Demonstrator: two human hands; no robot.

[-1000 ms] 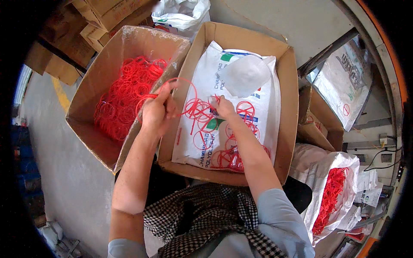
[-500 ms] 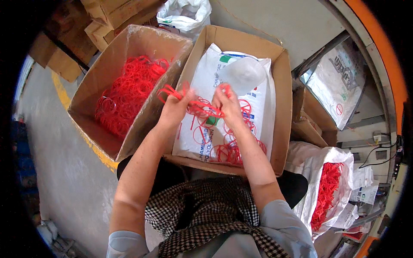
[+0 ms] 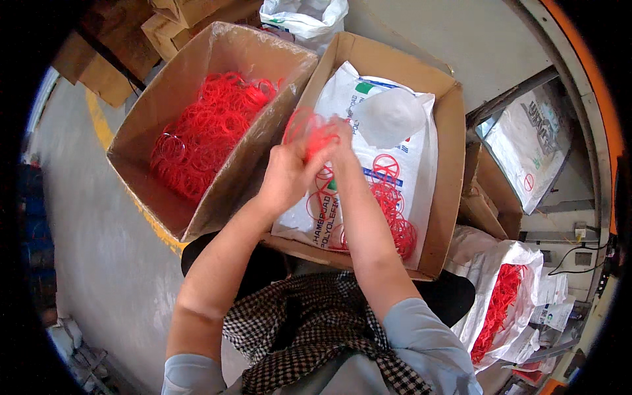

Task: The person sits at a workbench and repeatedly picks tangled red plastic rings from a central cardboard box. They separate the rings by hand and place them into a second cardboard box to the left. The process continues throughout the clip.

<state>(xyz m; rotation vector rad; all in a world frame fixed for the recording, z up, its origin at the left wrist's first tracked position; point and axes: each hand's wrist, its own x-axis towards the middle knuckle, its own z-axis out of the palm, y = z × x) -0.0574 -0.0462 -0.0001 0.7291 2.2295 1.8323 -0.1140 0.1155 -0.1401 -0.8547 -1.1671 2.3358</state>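
My left hand [image 3: 288, 174] is closed around a bunch of thin red plastic rings [image 3: 299, 128], held above the left side of a cardboard box lined with a white printed sack [image 3: 411, 155]. My right hand [image 3: 341, 139] is against the same bunch, its fingers smeared by motion. Below my hands, more red rings [image 3: 387, 168], some with crossbars, lie on the sack and pile up toward its near right corner. A whitish translucent cone-shaped thing [image 3: 392, 118] rests at the sack's far end.
Left of my hands stands a tall cardboard box [image 3: 148, 135] holding a heap of red rings [image 3: 210, 131]. A white sack of red scraps [image 3: 497, 316] is at my right. Behind are a white bag [image 3: 306, 20] and stacked cartons [image 3: 174, 33].
My hands have come together, the right crossing leftward to the left. The strip-like red pieces stretched between them are now a blurred bunch at the left hand. The view has shifted slightly.
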